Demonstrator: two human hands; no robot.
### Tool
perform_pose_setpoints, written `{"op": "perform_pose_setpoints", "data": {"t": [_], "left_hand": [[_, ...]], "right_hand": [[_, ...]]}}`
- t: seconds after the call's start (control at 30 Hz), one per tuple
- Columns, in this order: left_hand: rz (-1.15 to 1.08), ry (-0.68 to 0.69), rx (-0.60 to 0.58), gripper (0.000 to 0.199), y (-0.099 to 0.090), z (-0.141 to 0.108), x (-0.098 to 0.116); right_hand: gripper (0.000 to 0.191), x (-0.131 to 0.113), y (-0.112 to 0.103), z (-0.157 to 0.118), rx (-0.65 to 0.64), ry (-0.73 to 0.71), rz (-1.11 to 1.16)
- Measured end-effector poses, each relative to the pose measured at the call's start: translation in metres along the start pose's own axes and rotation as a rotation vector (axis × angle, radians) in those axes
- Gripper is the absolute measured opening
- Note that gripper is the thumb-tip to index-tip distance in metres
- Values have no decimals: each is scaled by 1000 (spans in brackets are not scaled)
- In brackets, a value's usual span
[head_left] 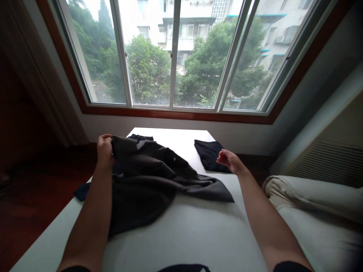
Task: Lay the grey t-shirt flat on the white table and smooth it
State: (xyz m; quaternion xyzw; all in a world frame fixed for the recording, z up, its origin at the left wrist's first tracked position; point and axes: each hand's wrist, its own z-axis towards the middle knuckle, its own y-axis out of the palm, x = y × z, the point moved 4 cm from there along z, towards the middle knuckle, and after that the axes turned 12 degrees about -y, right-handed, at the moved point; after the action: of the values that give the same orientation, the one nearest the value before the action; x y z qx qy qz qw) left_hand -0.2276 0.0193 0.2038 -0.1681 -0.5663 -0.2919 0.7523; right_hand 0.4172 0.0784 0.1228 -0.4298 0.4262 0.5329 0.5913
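A dark grey shirt (141, 162) spreads loosely across the white table (193, 234), with a small pale label inside its neck opening. My left hand (105, 149) grips it by its upper left edge and lifts that side off the tabletop. Toward the right, a sleeve of the shirt droops to a point near the table surface. My right hand (229, 159) hovers beside that sleeve, its fingers loosely curled with nothing seen in them. Behind this hand lies a folded black garment (208, 151) on the table.
Another dark folded garment (141, 137) is partly covered behind the shirt. Navy cloth (81, 192) sticks out at the table's left edge. A beige cushioned seat (317, 192) stands close on the right. Beyond the table is a wide window (174, 109).
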Motion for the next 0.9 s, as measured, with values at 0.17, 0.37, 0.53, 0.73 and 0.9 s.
{"op": "perform_pose_setpoints", "data": {"t": [0.17,0.37,0.53,0.73,0.9], "left_hand": [[281,183,-174,29,43,-36,-7],[864,328,-648,52,96,-90,-69],[1257,178,-765,72,91,-98,-121],[1262,220,-721,26,91,-100,-101],[1041,348,-340,32,73,-87,-37]], "right_hand": [[41,2,46,-10,-325,31,-305],[52,29,104,-28,-616,-27,-799],[36,49,128,-40,-727,-72,-1049],[34,19,121,-32,-399,-169,-1101],[40,-38,103,-32,-14,-356,-977]]}}
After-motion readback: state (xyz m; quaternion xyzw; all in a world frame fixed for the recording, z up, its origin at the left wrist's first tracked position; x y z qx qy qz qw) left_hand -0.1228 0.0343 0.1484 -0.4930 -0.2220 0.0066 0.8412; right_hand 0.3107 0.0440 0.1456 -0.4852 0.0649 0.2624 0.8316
